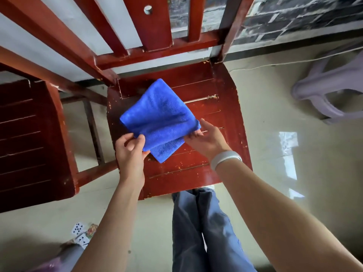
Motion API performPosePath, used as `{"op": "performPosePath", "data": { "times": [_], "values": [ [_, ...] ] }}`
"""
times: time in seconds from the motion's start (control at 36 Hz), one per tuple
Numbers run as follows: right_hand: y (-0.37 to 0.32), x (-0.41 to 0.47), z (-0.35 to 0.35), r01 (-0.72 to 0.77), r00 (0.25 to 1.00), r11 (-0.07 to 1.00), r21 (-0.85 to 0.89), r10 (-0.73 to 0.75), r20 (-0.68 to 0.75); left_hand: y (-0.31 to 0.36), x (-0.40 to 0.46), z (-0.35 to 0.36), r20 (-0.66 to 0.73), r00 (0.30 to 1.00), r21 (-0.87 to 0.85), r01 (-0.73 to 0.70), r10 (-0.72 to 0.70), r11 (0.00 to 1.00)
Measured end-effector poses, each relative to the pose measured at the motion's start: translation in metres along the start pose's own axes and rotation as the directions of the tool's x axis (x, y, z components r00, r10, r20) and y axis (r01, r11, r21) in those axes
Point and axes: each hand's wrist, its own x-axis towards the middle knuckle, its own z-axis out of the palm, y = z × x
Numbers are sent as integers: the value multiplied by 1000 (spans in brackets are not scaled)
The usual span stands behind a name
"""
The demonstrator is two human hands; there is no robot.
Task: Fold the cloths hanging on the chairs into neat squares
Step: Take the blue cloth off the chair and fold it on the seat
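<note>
Both hands are working one blue cloth (159,118) over the red chair seat (220,107): left hand (129,152) fingers pinching its near-left edge, right hand (208,140) fingers gripping its near-right corner. Edges should be aligning squarely before creasing. A second chair (29,134) is standing left of the seat, a pale stool (330,91) right, playing cards (79,232) lying on the floor.

The right hand's fingers (193,134) go under the cloth (160,118), so their tips are hidden. The left fingers (127,143) cover the cloth's near-left corner. Beyond the fingers, the chair (222,114) back runs off the top edge. Left of them, a second chair (29,134) is cut by the left edge. The cards (78,232) on the floor are partly hidden by the left forearm.
</note>
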Motion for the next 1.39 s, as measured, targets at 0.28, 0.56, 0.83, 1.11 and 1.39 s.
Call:
{"op": "performPosePath", "data": {
  "times": [0.28,0.56,0.83,1.11,1.39],
  "values": [
    [-21,0,-3,351,789,677,-647,-586,-186,-34,-8,-1,13,998,349,-55,54,936],
    [-12,3,-25,164,452,-986,34,105,886,-59,0,2,-93,996,454,28,16,890],
    [-67,15,-14,-53,751,-765,642,393,531,-58,-3,7,-114,989,558,-18,98,830],
    [-62,-6,-35,-5,560,-875,485,399,726,-68,-13,6,266,814,866,-437,516,243],
    [-53,-8,-35,97,551,-811,-577,-439,710,-87,3,1,561,775,825,-552,291,-121]
  ]
}}
